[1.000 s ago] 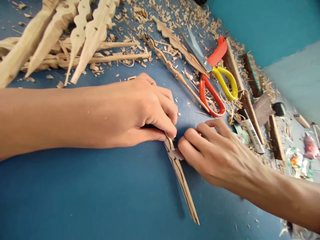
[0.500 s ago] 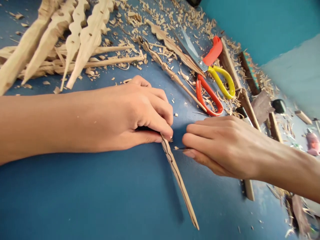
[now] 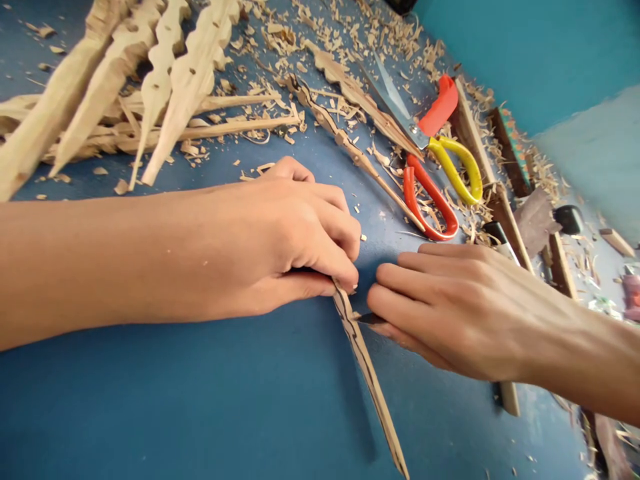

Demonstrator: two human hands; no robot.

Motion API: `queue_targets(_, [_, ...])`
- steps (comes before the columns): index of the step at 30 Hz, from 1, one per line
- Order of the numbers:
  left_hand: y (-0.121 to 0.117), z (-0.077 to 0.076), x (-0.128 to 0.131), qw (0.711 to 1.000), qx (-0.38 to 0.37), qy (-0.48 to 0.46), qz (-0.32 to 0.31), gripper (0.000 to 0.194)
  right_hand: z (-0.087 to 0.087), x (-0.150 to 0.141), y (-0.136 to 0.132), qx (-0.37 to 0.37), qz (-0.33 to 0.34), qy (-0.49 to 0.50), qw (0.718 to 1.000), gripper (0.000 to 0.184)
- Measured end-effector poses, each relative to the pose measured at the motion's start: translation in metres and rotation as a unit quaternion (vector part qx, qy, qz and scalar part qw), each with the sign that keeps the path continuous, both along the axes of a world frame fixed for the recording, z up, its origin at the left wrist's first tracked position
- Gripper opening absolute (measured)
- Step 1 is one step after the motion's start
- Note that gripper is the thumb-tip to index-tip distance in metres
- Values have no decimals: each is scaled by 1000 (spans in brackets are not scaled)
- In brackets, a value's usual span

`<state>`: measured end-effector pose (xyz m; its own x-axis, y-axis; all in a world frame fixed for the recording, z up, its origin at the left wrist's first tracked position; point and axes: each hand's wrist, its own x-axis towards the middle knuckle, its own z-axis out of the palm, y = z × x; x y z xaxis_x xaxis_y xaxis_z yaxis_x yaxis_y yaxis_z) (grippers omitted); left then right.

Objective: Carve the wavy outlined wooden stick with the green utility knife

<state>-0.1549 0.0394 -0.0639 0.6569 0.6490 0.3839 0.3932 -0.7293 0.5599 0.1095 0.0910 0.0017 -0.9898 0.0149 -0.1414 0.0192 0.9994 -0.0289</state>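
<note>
Slim wooden stick (image 3: 375,392), wavy dark lines, slanting over smooth blue tabletop (image 3: 200,400); left hand (image 3: 305,233) pinching its upper end, thumb against forefinger; right hand (image 3: 445,303), fingers pressed together, gripping thin blade (image 3: 369,319) at stick's edge; beyond, metal scissors (image 3: 415,132), curly shavings (image 3: 278,41), teal wall (image 3: 525,53)

Blue surface (image 3: 175,400): smooth, faint sheen. Stick (image 3: 371,380): pale wood, matt, black-lined. Notched pieces (image 3: 193,77): bare wood, matt. Scissors (image 3: 416,132): shiny metal blades (image 3: 393,87); glossy red-and-yellow handles (image 3: 443,110), plastic-looking. Shavings (image 3: 281,37): wood, thin, curled, rough.
</note>
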Motion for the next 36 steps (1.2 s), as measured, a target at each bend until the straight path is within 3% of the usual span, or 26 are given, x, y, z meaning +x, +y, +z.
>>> queue_targets(4, [0,3,1,1000,16,7,5,31,-4,0,-14,91,6,41,995,35])
queue_targets(8, [1,6,0,1000,-9,28,4,24,-12,0,-30,183,-51,59,980,25])
queue_targets(11, [2,5,-2,999,-11,31,-1,21,-11,6,-29,212,-82,74,971,30])
queue_targets(13, [2,3,-4,999,-10,40,-1,21,-4,15,-25,180,-116,81,973,35])
queue_targets(17, [3,2,-9,998,-10,60,-9,20,19,43,-28,42,-243,76,966,30])
queue_targets(20, [1,12,-9,997,-39,65,-13,22,24,56,-50,-46,-313,45,948,27])
queue_targets(22, [-5,24,-6,995,-71,73,3,28,21,57,-68,-64,-338,29,939,23])
queue_targets(25, [-17,41,5,988,-93,93,76,44,16,52,-87,-80,-405,13,911,18])
queue_targets(28, [-27,53,21,974,-84,1,212,50,24,55,-94,-148,-424,28,893,22])
queue_targets(29, [-30,57,28,967,-114,-42,223,49,29,58,-97,-178,-428,48,885,25])
queue_targets(31, [-34,66,46,948,-207,-148,190,43,37,66,-104,-294,-447,116,837,29])
queue_targets(34, [-42,79,79,902,-358,-232,66,34,38,72,-120,-515,-460,260,675,34])
queue_targets(36, [-50,85,101,873,-377,-287,113,37,31,70,-132,-565,-439,346,607,42])
